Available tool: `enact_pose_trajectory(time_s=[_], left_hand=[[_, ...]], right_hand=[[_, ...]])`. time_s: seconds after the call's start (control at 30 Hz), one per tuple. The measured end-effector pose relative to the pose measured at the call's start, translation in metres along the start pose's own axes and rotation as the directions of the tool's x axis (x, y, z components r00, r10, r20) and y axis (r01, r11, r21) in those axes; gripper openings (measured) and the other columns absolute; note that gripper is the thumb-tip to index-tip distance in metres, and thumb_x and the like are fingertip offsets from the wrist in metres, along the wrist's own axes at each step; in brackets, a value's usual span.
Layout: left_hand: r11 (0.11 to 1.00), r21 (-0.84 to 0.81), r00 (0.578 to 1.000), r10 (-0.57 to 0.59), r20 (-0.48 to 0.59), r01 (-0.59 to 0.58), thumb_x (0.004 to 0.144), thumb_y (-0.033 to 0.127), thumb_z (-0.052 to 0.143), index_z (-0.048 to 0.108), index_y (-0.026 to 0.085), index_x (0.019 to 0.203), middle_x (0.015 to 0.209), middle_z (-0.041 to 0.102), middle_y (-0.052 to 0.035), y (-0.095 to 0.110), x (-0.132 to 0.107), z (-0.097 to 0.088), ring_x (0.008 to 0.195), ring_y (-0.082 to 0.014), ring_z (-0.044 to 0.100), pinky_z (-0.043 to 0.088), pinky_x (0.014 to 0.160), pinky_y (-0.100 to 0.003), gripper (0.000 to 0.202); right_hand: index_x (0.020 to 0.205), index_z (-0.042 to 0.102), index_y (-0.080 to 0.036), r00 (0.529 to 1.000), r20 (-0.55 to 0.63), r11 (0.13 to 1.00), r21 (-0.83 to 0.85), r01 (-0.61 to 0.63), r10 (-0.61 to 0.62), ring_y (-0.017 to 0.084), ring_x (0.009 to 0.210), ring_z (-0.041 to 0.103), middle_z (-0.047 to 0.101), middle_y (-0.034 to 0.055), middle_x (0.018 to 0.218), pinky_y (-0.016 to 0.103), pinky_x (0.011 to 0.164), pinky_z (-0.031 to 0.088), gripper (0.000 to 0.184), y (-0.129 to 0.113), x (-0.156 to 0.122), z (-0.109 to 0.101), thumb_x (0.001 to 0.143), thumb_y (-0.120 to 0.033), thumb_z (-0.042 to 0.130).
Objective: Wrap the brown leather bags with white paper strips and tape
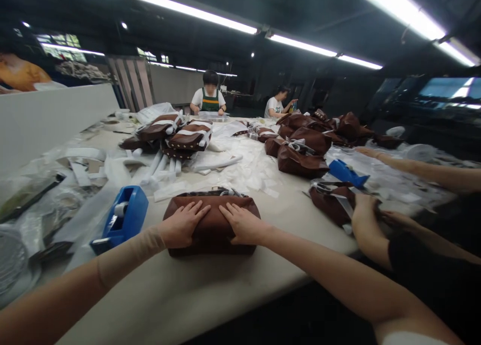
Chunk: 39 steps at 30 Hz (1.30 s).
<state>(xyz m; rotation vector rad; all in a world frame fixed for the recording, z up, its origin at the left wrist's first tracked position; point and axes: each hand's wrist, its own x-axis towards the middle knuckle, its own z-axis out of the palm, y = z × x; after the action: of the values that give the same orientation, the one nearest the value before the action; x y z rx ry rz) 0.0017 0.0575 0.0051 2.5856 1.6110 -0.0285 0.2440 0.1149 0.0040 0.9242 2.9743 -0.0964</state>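
A brown leather handbag (212, 240) stands on the pale table right in front of me, its top edge facing away. My left hand (185, 224) lies on the bag's left half, fingers stretched out and pointing inward. On the right half, my right hand (242, 223) rests the same way, fingers spread on the leather. Both palms touch the bag, and neither hand is wrapped around anything. Straps or trim at the bag's top are only partly visible behind the leather. To the left of the bag is a blue tape dispenser (126, 215) with a roll in it.
Brown bags with white wrapping (190, 134) are piled at the back left, more brown bags (304, 152) at the back right. Clear plastic and white strips cover the left side. Another blue dispenser (347, 173) is at right, where a co-worker's hands work on a bag (330, 202).
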Motion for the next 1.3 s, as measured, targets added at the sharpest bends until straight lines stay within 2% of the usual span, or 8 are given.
enact_pose_trajectory(time_s=[0.3,0.53,0.77,0.97,1.07,1.17,1.23,1.3], left_hand=[[0.968,0.230,0.984,-0.064,-0.167,0.102,0.078,0.008,0.050,0.023,0.016,0.151,0.153,0.022,-0.0262,0.020,-0.015,0.037,0.141,-0.0400,0.024,0.032,0.108,-0.054,0.079],[0.951,0.286,0.922,0.005,-0.388,0.116,0.087,0.017,0.050,0.035,0.017,0.147,0.149,0.030,-0.0286,0.025,-0.017,0.073,0.137,-0.0459,0.029,0.033,0.106,-0.060,0.062],[0.967,0.242,0.888,0.039,-0.457,0.082,0.084,0.026,0.062,0.028,0.024,0.150,0.152,0.025,-0.0268,0.024,-0.019,0.089,0.139,-0.0478,0.022,0.030,0.106,-0.064,0.074],[0.976,0.209,0.902,0.038,-0.430,0.059,0.084,0.028,0.061,0.016,0.026,0.152,0.154,0.018,-0.0255,0.019,-0.015,0.102,0.141,-0.0476,0.013,0.025,0.108,-0.065,0.082],[0.982,0.183,0.927,0.034,-0.373,0.038,0.082,0.026,0.061,0.013,0.029,0.153,0.156,0.014,-0.0222,0.018,-0.021,0.100,0.143,-0.0465,0.009,0.022,0.109,-0.065,0.086],[0.990,0.139,0.967,0.052,-0.250,-0.017,0.077,0.029,0.066,0.011,0.030,0.153,0.158,0.009,-0.0192,0.021,-0.030,0.077,0.143,-0.0456,0.007,0.020,0.110,-0.066,0.093],[0.997,0.076,0.988,0.042,-0.151,-0.031,0.074,0.043,0.069,0.024,0.029,0.151,0.157,0.015,-0.0195,0.024,-0.029,0.051,0.142,-0.0473,0.014,0.025,0.107,-0.066,0.090],[0.999,0.012,0.993,0.037,-0.116,-0.036,0.081,0.057,0.060,0.046,0.026,0.141,0.150,0.034,-0.0190,0.027,-0.017,0.024,0.136,-0.0443,0.032,0.034,0.104,-0.060,0.069]], right_hand=[[0.149,0.028,-0.003,0.988,-0.082,0.970,-0.219,0.108,-0.129,0.041,0.137,0.035,0.033,0.0296,0.147,0.049,0.109,0.036,0.086,0.002,-0.009,0.018,0.078,-0.027,0.069],[0.151,0.029,-0.014,0.973,-0.155,0.964,-0.233,0.131,-0.170,0.037,0.141,0.029,0.031,0.0212,0.152,0.054,0.112,0.031,0.068,0.009,-0.023,0.033,0.086,-0.011,0.048],[0.153,0.021,-0.021,0.955,-0.248,0.956,-0.281,0.086,-0.159,0.042,0.145,0.013,0.018,0.0156,0.158,0.065,0.110,0.026,0.070,0.012,-0.032,0.060,0.088,-0.006,0.042],[0.154,0.017,-0.024,0.953,-0.247,0.960,-0.258,0.110,-0.176,0.041,0.146,0.005,0.012,0.0133,0.159,0.067,0.110,0.023,0.079,0.019,-0.031,0.076,0.082,-0.001,0.042],[0.154,0.015,-0.025,0.955,-0.245,0.962,-0.253,0.103,-0.167,0.039,0.146,0.006,0.010,0.0124,0.160,0.066,0.111,0.022,0.082,0.021,-0.031,0.079,0.080,0.000,0.042],[0.154,0.015,-0.025,0.960,-0.233,0.959,-0.268,0.091,-0.156,0.038,0.147,0.007,0.010,0.0123,0.160,0.065,0.112,0.021,0.083,0.019,-0.032,0.078,0.081,0.000,0.043],[0.154,0.015,-0.024,0.961,-0.229,0.955,-0.282,0.088,-0.156,0.037,0.147,0.008,0.010,0.0125,0.160,0.065,0.112,0.021,0.081,0.017,-0.032,0.077,0.082,-0.002,0.045],[0.154,0.015,-0.024,0.960,-0.235,0.953,-0.292,0.082,-0.155,0.037,0.147,0.009,0.011,0.0127,0.159,0.064,0.112,0.021,0.079,0.016,-0.032,0.077,0.084,-0.004,0.045]])
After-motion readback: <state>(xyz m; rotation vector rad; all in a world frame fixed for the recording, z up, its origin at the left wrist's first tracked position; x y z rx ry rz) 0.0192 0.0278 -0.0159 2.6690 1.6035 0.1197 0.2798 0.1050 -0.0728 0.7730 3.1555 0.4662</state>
